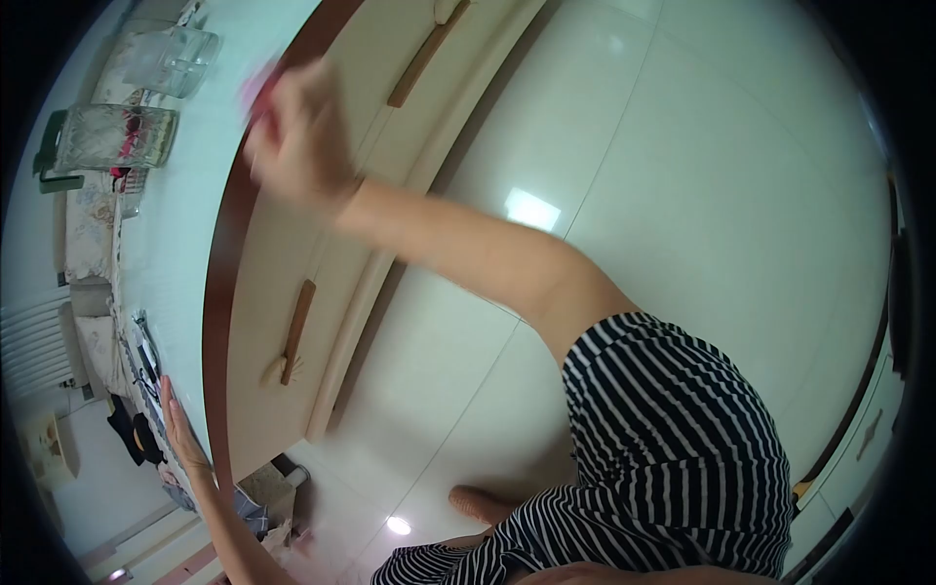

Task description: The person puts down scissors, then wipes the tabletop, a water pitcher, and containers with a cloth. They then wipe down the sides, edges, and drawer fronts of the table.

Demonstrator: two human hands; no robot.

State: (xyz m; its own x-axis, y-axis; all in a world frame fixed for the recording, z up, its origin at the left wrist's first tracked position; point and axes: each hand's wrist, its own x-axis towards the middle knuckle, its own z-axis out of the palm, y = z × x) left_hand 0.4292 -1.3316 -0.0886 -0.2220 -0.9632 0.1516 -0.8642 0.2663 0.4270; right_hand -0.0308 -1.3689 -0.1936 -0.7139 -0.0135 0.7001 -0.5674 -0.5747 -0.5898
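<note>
The picture is tilted sideways and partly smeared by motion. My right hand (304, 132) is closed around a pink cloth (261, 90) at the brown edge of the table. Much of the cloth is hidden by the fingers, and its outline is blurred. Lower in the view, my left hand (181, 429) lies with its fingers stretched out along the pale table top (175, 283), holding nothing. Close to its fingertips are small dark and silvery items (146, 356), too small to name surely.
On the table stand a glass pitcher with a green lid (117, 136) and a clear glass container (174, 60). Below the top are cream drawers with wooden handles (299, 331). Glossy floor tiles (682, 195) spread beside it. A radiator (37, 336) is behind.
</note>
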